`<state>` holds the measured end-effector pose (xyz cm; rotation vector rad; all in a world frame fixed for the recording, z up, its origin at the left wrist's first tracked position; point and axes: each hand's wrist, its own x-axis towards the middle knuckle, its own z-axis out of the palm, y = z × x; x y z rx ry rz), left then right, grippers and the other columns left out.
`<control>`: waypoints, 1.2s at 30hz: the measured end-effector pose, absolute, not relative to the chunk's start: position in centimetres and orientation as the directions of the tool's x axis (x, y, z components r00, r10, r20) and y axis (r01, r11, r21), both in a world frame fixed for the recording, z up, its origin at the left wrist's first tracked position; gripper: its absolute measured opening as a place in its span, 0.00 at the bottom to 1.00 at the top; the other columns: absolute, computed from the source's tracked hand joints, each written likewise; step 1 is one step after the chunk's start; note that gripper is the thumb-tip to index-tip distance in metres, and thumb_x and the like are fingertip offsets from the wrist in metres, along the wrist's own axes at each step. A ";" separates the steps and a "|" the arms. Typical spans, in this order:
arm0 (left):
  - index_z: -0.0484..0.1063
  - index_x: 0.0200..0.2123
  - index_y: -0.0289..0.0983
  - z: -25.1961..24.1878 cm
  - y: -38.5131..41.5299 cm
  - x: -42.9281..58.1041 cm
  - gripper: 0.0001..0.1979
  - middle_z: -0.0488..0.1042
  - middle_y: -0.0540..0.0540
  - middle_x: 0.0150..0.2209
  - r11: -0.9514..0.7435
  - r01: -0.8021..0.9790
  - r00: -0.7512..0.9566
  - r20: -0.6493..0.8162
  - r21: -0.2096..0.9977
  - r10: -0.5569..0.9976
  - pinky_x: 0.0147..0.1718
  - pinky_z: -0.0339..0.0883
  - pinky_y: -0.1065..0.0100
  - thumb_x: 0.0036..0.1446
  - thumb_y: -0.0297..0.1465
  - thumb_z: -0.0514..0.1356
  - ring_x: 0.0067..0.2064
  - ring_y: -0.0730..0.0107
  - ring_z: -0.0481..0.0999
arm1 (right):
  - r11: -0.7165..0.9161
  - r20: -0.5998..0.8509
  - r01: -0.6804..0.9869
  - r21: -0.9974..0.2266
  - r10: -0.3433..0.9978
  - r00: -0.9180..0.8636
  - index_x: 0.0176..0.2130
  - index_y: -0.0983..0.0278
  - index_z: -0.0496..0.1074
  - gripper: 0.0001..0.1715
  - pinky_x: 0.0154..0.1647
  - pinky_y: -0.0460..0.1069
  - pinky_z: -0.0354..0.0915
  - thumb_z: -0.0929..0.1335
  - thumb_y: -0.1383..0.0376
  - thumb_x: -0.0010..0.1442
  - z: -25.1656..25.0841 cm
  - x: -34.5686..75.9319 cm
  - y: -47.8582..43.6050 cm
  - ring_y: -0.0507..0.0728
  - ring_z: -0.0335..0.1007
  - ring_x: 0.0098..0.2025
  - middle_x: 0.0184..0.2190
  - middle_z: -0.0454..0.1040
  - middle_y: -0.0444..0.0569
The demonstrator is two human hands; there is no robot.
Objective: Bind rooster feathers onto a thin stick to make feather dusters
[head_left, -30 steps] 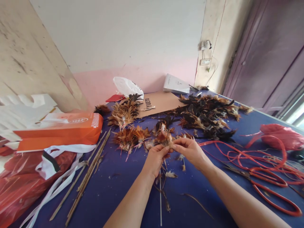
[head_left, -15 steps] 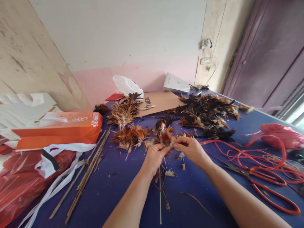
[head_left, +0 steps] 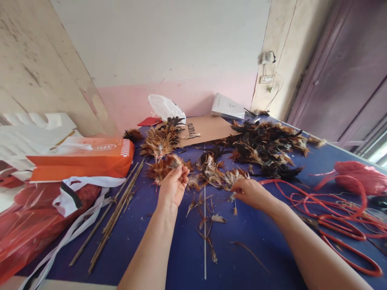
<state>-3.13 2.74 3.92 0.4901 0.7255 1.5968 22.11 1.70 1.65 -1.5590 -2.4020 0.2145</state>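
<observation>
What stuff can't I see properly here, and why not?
All in the head view:
- Lower part of the feather tuft: hidden by the left hand's fingers.
- Whether the right hand pinches anything: its curled fingers hide that.
- Tips of the scissors: behind the right forearm.
- The rest of the red plastic bag: cut off by the left edge.
- Small print on the white box: too tiny.

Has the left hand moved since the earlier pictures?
Yes: the left hand has moved leftward, farther from the white line on the table.
</observation>
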 end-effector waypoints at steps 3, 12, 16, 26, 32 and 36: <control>0.73 0.27 0.32 4.3 2.2 -2.6 0.04 0.74 0.47 0.25 -0.021 -0.666 -0.127 -0.086 0.745 0.988 0.22 0.62 0.78 0.44 0.24 0.63 0.29 0.75 0.74 | 0.453 0.113 0.884 -0.116 0.890 -0.441 0.32 0.62 0.75 0.13 0.37 0.48 0.58 0.63 0.70 0.49 1.7 21.2 1.3 0.57 0.69 0.35 0.31 0.75 0.51; 0.74 0.29 0.32 2.0 0.3 0.0 0.09 0.75 0.44 0.27 0.134 -0.460 0.016 -0.142 0.878 0.990 0.23 0.62 0.79 0.42 0.30 0.65 0.29 0.75 0.74 | 0.276 0.134 0.733 -0.621 0.959 -0.248 0.21 0.65 0.72 0.07 0.25 0.45 0.54 0.65 0.67 0.46 1.7 21.4 1.7 0.51 0.64 0.24 0.20 0.71 0.45; 0.74 0.29 0.31 0.5 -0.3 0.9 0.09 0.76 0.43 0.29 0.237 -0.459 0.064 -0.234 0.856 0.970 0.23 0.63 0.79 0.42 0.30 0.65 0.30 0.73 0.74 | 0.027 -0.007 0.182 -0.983 0.983 -0.185 0.21 0.66 0.68 0.11 0.19 0.44 0.48 0.68 0.59 0.46 2.0 20.7 1.5 0.46 0.52 0.17 0.14 0.61 0.39; 0.73 0.31 0.31 0.8 -0.8 0.6 0.07 0.76 0.42 0.32 0.327 -0.557 0.159 -0.289 0.763 0.944 0.22 0.65 0.78 0.46 0.25 0.63 0.29 0.73 0.74 | -0.315 -0.198 -0.396 -0.862 0.931 -0.308 0.23 0.66 0.66 0.12 0.19 0.42 0.49 0.72 0.64 0.41 1.9 17.6 0.5 0.44 0.53 0.18 0.16 0.61 0.38; 0.73 0.31 0.30 0.8 -0.6 0.2 0.06 0.76 0.42 0.31 0.346 -0.557 0.176 -0.300 0.755 0.938 0.20 0.64 0.79 0.47 0.25 0.62 0.28 0.75 0.74 | -0.223 -0.132 -0.194 -0.955 0.908 -0.397 0.25 0.65 0.69 0.09 0.21 0.42 0.52 0.71 0.62 0.43 2.2 18.3 0.2 0.45 0.56 0.19 0.17 0.64 0.39; 0.73 0.30 0.30 0.7 -0.4 -0.2 0.05 0.75 0.42 0.33 0.309 -0.590 0.159 -0.267 0.746 0.950 0.22 0.65 0.78 0.47 0.25 0.62 0.28 0.76 0.73 | 0.135 -0.090 0.417 -0.899 0.874 -0.478 0.27 0.65 0.75 0.10 0.26 0.45 0.57 0.69 0.62 0.44 2.6 20.2 0.7 0.50 0.63 0.25 0.22 0.72 0.44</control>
